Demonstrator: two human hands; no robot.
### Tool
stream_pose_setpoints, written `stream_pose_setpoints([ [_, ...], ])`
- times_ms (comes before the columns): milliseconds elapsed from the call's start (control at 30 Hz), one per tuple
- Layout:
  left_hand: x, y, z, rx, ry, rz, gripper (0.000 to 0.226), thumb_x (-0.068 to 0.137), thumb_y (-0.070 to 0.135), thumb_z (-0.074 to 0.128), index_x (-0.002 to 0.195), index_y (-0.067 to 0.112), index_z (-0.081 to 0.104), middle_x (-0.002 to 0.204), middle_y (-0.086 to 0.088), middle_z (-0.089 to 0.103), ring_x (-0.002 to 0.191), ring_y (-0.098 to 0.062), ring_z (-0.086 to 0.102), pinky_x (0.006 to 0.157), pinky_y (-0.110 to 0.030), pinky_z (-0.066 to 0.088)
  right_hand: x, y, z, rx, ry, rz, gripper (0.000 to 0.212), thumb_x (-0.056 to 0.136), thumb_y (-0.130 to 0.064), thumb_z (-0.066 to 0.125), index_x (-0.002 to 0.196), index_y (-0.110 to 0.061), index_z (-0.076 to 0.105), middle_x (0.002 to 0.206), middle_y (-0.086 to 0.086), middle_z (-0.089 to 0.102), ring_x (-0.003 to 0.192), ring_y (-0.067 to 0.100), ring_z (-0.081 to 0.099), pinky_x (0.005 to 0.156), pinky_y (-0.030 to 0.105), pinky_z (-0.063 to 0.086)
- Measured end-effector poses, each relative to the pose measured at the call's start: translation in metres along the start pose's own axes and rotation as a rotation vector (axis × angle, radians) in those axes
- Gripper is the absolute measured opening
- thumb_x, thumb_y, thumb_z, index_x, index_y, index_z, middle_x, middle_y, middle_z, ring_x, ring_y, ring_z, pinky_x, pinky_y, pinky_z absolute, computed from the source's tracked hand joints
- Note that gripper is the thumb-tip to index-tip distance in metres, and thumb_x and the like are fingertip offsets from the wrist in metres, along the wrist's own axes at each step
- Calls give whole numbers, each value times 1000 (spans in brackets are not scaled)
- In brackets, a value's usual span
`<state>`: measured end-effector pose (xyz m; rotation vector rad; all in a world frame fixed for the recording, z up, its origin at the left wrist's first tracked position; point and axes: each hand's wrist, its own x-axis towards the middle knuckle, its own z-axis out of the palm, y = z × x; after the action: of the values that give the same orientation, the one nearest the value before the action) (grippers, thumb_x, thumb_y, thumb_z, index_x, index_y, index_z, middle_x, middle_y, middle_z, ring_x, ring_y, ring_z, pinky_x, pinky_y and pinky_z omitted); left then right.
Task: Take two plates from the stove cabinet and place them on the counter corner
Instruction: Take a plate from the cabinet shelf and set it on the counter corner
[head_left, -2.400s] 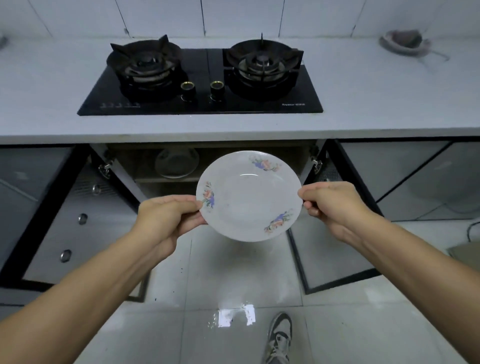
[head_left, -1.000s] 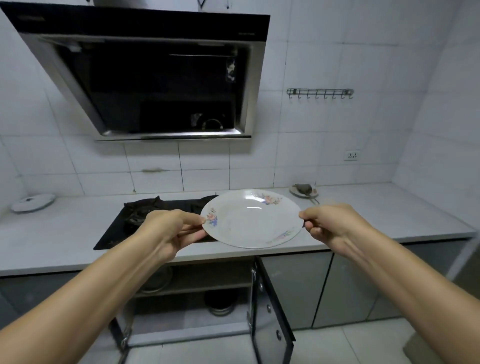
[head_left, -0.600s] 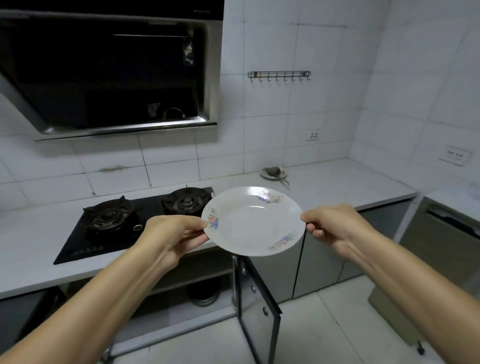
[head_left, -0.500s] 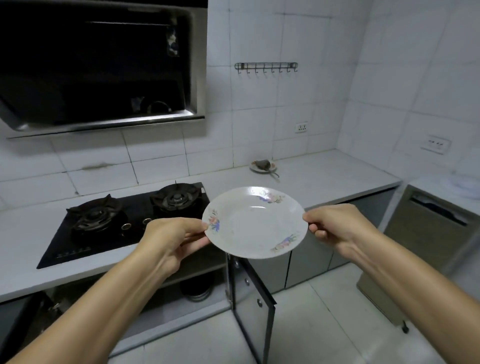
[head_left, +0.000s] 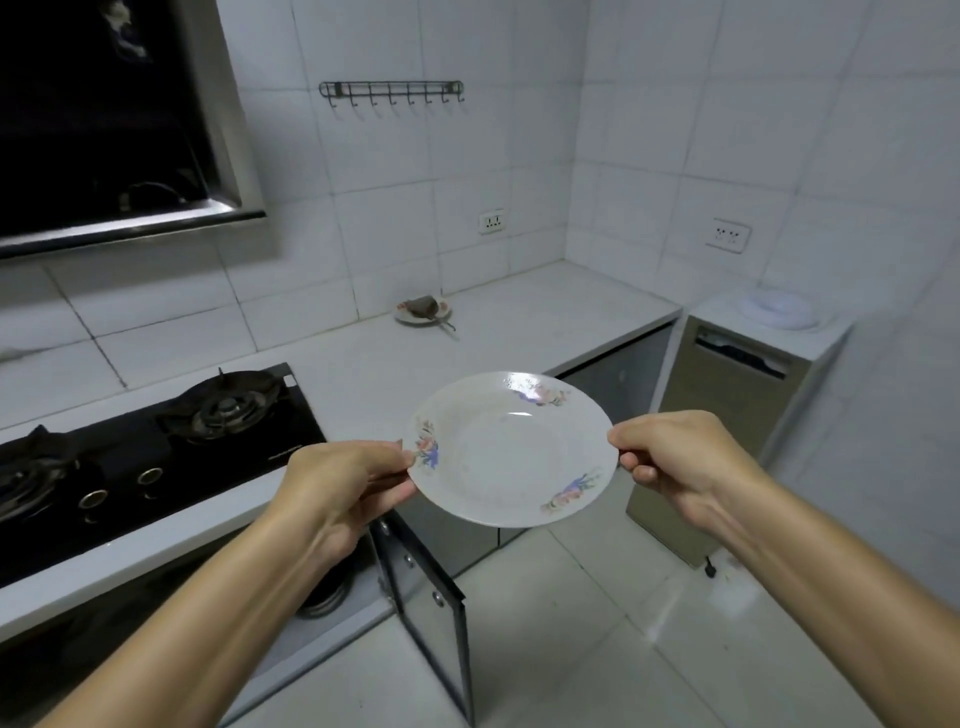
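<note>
Up in the air before the counter (head_left: 519, 317), a white plate (head_left: 511, 449) with flower prints on its rim sits between both hands. Left hand (head_left: 337, 488) pinches the left rim, fingers (head_left: 387, 491) tucked under and thumb on top; right hand (head_left: 675, 460) pinches the right rim likewise. It tilts slightly toward the camera (nothing on it). Below, the stove cabinet door (head_left: 436, 618) stands open, beside the black gas stove (head_left: 156, 447). A small dish (head_left: 423, 310) rests near the wall.
</note>
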<state>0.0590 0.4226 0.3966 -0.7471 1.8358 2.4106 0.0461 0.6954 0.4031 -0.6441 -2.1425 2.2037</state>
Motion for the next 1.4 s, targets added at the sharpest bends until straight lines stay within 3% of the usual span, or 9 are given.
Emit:
stream_pose_setpoints([
  [100,12,-9,36,10,-13,1,9,73,-17,67,67,-10,68,60,-17,74,53,-24,73,44,-24,56,26,-4,-26,-9,13,-10,6,71,8,64,67,6,69,46,9,59,38,12,48,34,16,37],
  [233,31,-23,78,32,-33,16,28,73,-15,68,49,-1,72,63,-16,75,56,-24,74,46,-24,57,60,-8,-56,-8,19,-11,7,71,9,63,70,7,70,46,8,59,36,10,48,33,16,37],
  [400,53,-38,121,63,-36,-27,17,70,-14,71,57,-4,73,72,-21,76,61,-27,75,49,-26,58,100,-6,-87,1,20,25,7,73,10,62,71,8,68,50,10,60,36,10,47,32,16,34],
  [567,83,-43,154,76,-45,-57,12,71,-14,71,61,-8,73,74,-23,76,62,-29,75,49,-27,58,141,-4,-101,-7,37,51,8,73,10,62,69,8,69,45,8,59,35,10,47,33,16,35],
  [733,127,-38,184,61,-51,-57,11,71,-16,69,62,-10,71,73,-23,76,62,-30,75,49,-29,59,187,-14,-99,-18,56,61,7,75,8,62,73,7,69,54,14,58,40,13,44,33,17,33],
  [867,172,-28,211,43,-79,-63,4,73,-17,68,70,-13,68,69,-22,75,57,-27,74,46,-27,58,231,-26,-93,-30,83,31,8,76,8,62,73,8,69,45,9,57,34,9,44,33,17,34],
  [1000,224,-14,240,55,-125,-61,3,74,-16,68,72,-13,68,67,-21,75,58,-26,74,47,-26,58,281,-36,-87,-49,141,39,8,77,5,63,75,6,70,51,12,59,43,15,44,35,19,35],
  [1200,292,2,289,64,-173,-89,4,74,-17,68,74,-13,67,67,-23,74,57,-28,74,48,-27,58,348,-55,-88,-83,166,53,9,76,1,64,74,1,73,55,14,61,41,14,44,45,26,41],
  [1400,358,6,351,79,-197,-106,4,72,-17,68,71,-13,70,75,-28,74,63,-33,74,50,-30,60,433,-66,-101,-74,163,57,12,77,5,61,70,8,70,49,13,56,36,12,42,37,20,38],
])
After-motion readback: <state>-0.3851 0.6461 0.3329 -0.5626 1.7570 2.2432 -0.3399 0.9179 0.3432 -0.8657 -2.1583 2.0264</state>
